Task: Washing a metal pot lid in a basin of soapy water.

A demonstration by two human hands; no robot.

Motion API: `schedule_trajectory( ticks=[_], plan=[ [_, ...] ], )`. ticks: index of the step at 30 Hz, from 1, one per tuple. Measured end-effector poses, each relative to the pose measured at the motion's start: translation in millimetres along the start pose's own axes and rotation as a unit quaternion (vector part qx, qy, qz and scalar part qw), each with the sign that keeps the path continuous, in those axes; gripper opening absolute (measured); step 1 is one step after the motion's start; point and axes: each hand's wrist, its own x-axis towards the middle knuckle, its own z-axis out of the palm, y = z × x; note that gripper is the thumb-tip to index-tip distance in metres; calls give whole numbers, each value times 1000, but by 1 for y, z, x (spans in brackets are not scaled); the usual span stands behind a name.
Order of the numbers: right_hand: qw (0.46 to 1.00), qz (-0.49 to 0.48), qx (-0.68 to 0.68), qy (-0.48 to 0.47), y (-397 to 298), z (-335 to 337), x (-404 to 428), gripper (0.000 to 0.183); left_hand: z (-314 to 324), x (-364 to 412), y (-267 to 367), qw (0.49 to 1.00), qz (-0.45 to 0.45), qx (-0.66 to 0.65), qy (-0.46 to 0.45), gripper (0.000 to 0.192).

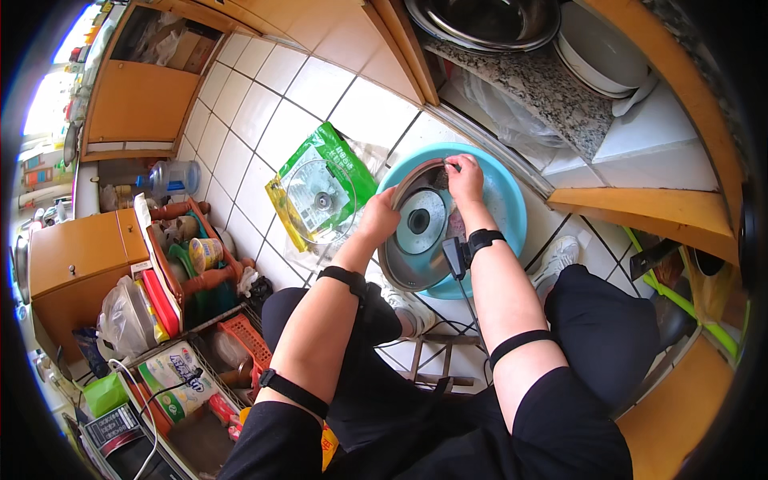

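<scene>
A round metal pot lid (pixel 393 252) with a black knob (pixel 418 221) is held tilted over a light-blue plastic basin (pixel 513 240). My left hand (pixel 379 217) grips the lid's left edge, thumb on top. At its far rim, the fingertips of my right hand (pixel 465 178) are pinched together, with a small dark bit showing between them that I cannot identify. A dark, mottled patch lies below those fingers; whether it is a scrubber, a cloth or a reflection is unclear. Left of the basin, a clear glass lid (pixel 303 186) rests on a green and yellow plastic bag (pixel 342 153).
My shoes (pixel 558 258) flank the basin on white floor tiles (pixel 270 102). A cabinet opening at the upper right holds metal bowls (pixel 486 24) and a white pot (pixel 600 54). On the left stand a crowded rack (pixel 198 288) and a water bottle (pixel 175 177). A cable runs from my right wrist.
</scene>
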Motion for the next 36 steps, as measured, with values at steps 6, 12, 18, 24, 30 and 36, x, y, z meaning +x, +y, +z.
schedule_trajectory(
  ticks=[6,12,18,24,30,36],
  plan=[
    [984,-177,27,-22,-88,20,-50,6,3,2,-29,999,-44,-23,-22,51],
    [974,-225,14,8,-76,20,-44,13,4,5,-35,999,-23,-16,-25,42],
    [999,22,-34,28,38,7,-7,9,6,2,-23,1000,-24,14,-13,49],
    [971,236,-20,34,132,7,-29,12,11,3,-14,1000,5,10,-15,47],
    [985,167,15,-36,83,1,-13,10,-6,3,-12,999,-23,-16,-34,44],
    [994,-19,20,-102,-32,-6,-5,8,0,3,-15,996,-15,-55,-62,42]
  ],
)
